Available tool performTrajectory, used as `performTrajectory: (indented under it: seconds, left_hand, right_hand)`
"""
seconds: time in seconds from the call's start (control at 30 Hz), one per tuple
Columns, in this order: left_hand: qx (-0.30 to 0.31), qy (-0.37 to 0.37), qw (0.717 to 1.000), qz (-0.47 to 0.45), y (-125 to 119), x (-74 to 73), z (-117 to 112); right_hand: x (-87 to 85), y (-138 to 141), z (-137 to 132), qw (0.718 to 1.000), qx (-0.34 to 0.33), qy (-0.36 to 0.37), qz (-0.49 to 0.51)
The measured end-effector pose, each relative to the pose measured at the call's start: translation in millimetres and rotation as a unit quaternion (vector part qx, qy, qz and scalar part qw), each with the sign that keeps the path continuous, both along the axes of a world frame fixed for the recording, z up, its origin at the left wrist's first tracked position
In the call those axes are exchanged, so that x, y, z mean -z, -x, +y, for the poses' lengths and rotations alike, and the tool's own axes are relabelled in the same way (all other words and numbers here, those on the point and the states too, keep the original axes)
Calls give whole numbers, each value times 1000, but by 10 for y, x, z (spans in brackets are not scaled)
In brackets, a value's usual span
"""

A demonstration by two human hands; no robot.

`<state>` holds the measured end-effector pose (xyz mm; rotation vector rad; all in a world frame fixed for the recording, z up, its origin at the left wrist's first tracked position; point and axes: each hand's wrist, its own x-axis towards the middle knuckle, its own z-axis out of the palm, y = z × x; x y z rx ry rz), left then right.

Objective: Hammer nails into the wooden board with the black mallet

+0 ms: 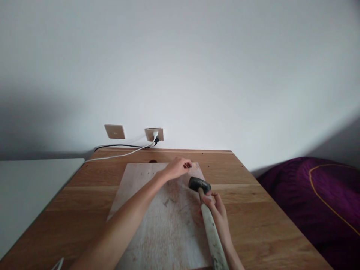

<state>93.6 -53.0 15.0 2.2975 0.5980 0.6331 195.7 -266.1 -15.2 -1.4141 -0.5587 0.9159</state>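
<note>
Gripping the hammer (209,227) just below its head (199,184), likely for control, the right hand (218,211) holds it by the right edge of the board (165,232). Near that board's far right corner, the left hand (177,168) curls inward; I cannot tell whether it pinches anything.
</note>
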Motion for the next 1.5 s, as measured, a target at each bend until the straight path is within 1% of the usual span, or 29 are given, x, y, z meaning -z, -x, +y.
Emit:
performTrajectory:
  seconds: [0.1,0.23,0.37,0.53,0.63,0.73,0.87,1.0,1.07,1.13,1.27,1.3,1.37,1.4,1.43,1.5]
  left_hand:
    - [-6,10,1000,-1,-9,59,31]
    - [-14,5,1000,12,0,146,10]
    - [-18,1,999,28,8,182,-1]
    - [-21,-22,999,25,38,192,29]
    - [-24,-35,998,38,52,187,32]
    - [-19,-44,998,47,50,169,21]
    - [-8,-52,997,61,41,134,-4]
    - [-5,-43,997,64,45,102,-28]
    - [-4,-35,998,61,48,98,-33]
    - [-3,-22,998,54,46,113,-27]
    - [4,-6,999,36,32,191,18]
    - [5,-5,999,31,29,214,31]
    - [4,2,1000,25,26,253,50]
    - [3,6,1000,24,26,267,54]
    - [2,10,1000,22,26,276,55]
    - [-1,12,1000,10,26,284,50]
  right_hand:
    - [-2,8,-1,1000,13,2,13]
    - [-84,27,-16,999,10,7,33]
    - [-137,61,-28,999,25,1,40]
    - [-98,72,-45,999,45,-7,26]
    - [-71,55,-32,998,63,-18,-6]
    - [-61,37,-15,997,65,-20,-37]
    - [-59,49,-29,997,69,-11,-34]
    - [-67,88,-41,997,69,-5,-29]
    - [-97,65,-14,998,58,-1,-32]
    - [-162,-23,45,998,35,8,-43]
    - [-386,-346,219,997,-25,18,-77]
    - [-445,-426,266,996,-32,7,-79]
    - [-537,-553,361,994,-38,-48,-86]
    - [-564,-599,410,994,-49,-69,-74]
    - [-575,-635,460,994,-68,-74,-52]
    - [-563,-696,566,992,-115,-49,10]
